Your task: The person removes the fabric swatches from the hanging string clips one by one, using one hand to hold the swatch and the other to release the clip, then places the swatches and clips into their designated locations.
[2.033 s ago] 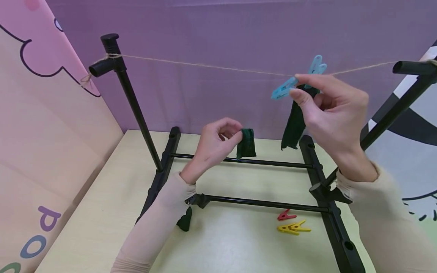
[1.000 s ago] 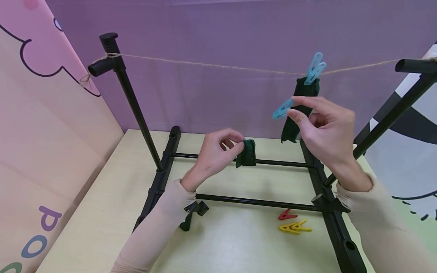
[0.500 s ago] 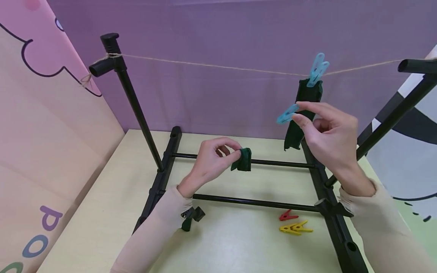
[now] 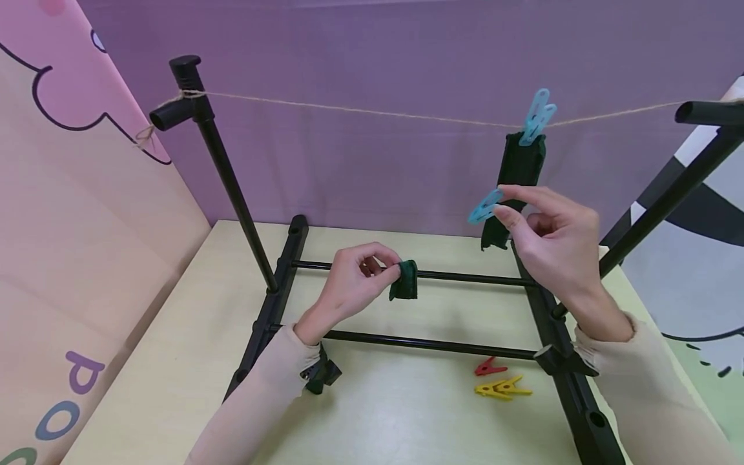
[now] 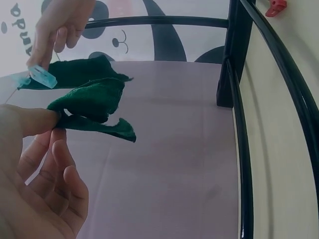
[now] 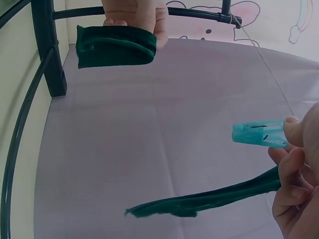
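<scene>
My left hand point(image 4: 357, 281) pinches a small dark green cloth point(image 4: 405, 282) at its top between thumb and fingertips. In the left wrist view this cloth point(image 5: 94, 99) is folded over, its two ends apart. With thumb and forefinger my right hand point(image 4: 555, 242) holds a light blue clothespin point(image 4: 484, 208) by its handle end, its nose pointing left. Behind that hand a second dark green cloth point(image 4: 521, 158) hangs from the string point(image 4: 349, 111), clipped by another blue clothespin point(image 4: 537, 116). My right hand hides part of the hanging cloth.
A black frame with uprights point(image 4: 235, 187) and crossbars point(image 4: 430, 342) stands on the pale table point(image 4: 395, 413). A red clothespin point(image 4: 490, 366) and yellow clothespins point(image 4: 502, 387) lie by its right foot. A dark green piece point(image 4: 314, 387) lies below my left wrist. Purple backdrop point(image 4: 372, 174) behind.
My right hand has come down from the string with the blue clothespin, leaving the other cloth hanging. My left hand has lowered and drifted left with its cloth.
</scene>
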`<move>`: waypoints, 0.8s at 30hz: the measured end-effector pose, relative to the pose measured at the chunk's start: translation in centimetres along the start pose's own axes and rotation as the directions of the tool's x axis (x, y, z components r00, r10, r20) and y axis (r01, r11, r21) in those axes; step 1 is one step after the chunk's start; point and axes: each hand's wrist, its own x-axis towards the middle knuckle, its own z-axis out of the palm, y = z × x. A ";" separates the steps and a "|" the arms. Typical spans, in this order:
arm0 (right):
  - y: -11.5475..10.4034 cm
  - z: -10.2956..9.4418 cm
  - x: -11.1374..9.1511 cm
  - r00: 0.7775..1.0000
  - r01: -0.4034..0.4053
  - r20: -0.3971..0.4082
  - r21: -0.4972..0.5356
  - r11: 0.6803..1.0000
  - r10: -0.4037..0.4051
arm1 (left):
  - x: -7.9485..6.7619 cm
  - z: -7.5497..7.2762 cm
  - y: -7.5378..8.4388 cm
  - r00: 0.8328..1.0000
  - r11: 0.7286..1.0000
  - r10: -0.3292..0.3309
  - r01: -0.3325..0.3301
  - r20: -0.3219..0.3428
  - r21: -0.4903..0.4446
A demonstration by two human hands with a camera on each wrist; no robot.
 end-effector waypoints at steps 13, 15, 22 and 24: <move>0.7 0.3 -1.0 0.997 0.002 0.079 0.013 1.000 -0.003 | -0.4 -0.1 -0.6 1.000 1.000 -0.021 0.021 0.012 -0.007; 0.8 0.4 -1.2 0.996 -0.002 0.089 0.013 1.000 0.001 | -0.4 -0.1 -0.6 1.000 1.000 -0.019 0.019 0.013 -0.002; 1.3 0.5 -1.6 0.996 -0.011 0.093 0.020 1.000 0.009 | -0.5 -0.1 -0.9 1.000 1.000 -0.011 0.011 0.022 0.005; 1.5 0.5 -1.8 0.996 -0.006 0.095 0.036 0.999 0.002 | -0.6 -0.1 -1.0 1.000 1.000 -0.012 0.012 0.024 0.013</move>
